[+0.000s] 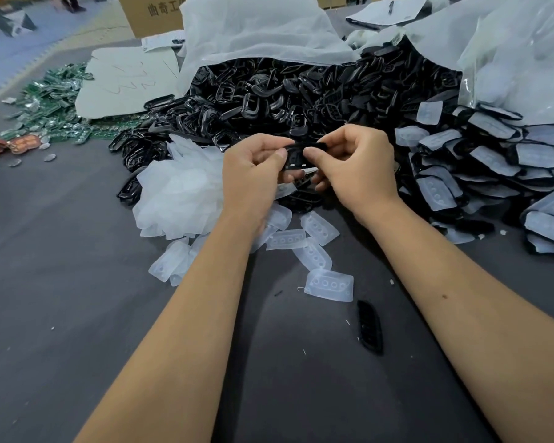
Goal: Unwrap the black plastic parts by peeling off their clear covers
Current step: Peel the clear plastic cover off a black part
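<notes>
A black plastic part (296,158) is held up over the dark table, pinched from both sides. My left hand (253,172) grips its left end with thumb and fingers. My right hand (354,166) grips its right end, thumb on top. Whether a clear cover is still on it I cannot tell. Several peeled clear covers (330,285) lie on the table below my hands. A big heap of bare black parts (285,94) lies behind my hands. A pile of black parts with clear covers on them (493,161) lies at the right.
A crumpled mass of white film (179,193) lies left of my hands. One loose black part (370,326) lies near my right forearm. Green circuit boards (52,103) are scattered far left. White bags (256,30) and a cardboard box (154,14) stand behind.
</notes>
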